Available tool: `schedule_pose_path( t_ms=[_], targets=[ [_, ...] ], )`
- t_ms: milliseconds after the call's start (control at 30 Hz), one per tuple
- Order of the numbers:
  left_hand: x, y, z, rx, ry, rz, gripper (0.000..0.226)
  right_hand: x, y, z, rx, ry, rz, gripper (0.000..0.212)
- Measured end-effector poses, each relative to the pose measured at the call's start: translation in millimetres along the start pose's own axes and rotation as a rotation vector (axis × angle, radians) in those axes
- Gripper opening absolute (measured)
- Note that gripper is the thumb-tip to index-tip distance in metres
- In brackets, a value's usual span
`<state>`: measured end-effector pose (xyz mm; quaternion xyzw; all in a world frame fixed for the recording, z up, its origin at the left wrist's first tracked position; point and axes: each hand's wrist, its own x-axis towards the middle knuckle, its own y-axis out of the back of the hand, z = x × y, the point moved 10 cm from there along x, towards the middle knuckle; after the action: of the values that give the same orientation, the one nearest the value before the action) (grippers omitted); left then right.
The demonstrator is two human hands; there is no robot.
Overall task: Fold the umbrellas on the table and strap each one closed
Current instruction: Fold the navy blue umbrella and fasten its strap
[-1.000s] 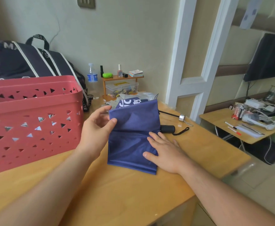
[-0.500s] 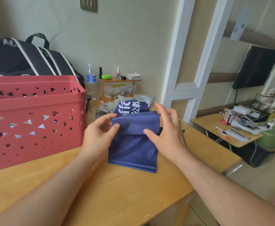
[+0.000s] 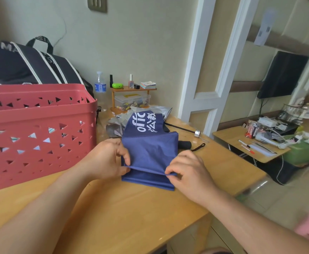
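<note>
A navy blue umbrella [image 3: 150,153] with white lettering lies flat on the wooden table [image 3: 122,213], its canopy folded in layers. My left hand [image 3: 106,160] pinches the left end of a fabric fold. My right hand [image 3: 188,173] pinches the same fold at its right end. The fold stretches between both hands above the canopy's near edge. The umbrella's black handle [image 3: 185,144] with a wrist loop pokes out behind the canopy on the right. A thin black shaft with a silver tip [image 3: 197,133] lies farther back.
A red perforated basket [image 3: 36,132] stands on the table at left, a black bag [image 3: 30,66] behind it. Crumpled plastic, a water bottle [image 3: 100,88] and a small shelf [image 3: 131,96] crowd the far table. The table's right edge drops to a lower desk [image 3: 251,142].
Both hands moved from the canopy's upper part toward its near edge. They went from flat on the fabric to pinching a fold. The view shifted slightly.
</note>
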<state>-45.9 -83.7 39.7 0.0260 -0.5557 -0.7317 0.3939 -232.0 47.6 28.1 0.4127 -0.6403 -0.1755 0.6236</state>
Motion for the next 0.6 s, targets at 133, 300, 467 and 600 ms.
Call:
schedule_pose_path(
  t_ms=[133,300,467,600],
  targets=[
    [-1.8,-14.8,0.0,0.072,0.023,-0.126,0.011,-12.0,-19.9,-0.3,-0.044,0.015,-0.133,0.023],
    [7.7,-15.5,16.3,0.105,0.012,-0.04,0.041,-12.6,-23.4,-12.5,-0.067,0.124,-0.232,0.024],
    [19.5,-56.8,30.3,0.249,0.021,-0.142,0.081,-14.4,-30.9,-11.2,-0.089,0.098,-0.391,0.03],
    [7.5,-111.5,6.1,0.36,0.145,-0.454,0.078,-8.7,-37.0,-5.6,-0.07,-0.008,-0.524,0.043]
  ],
)
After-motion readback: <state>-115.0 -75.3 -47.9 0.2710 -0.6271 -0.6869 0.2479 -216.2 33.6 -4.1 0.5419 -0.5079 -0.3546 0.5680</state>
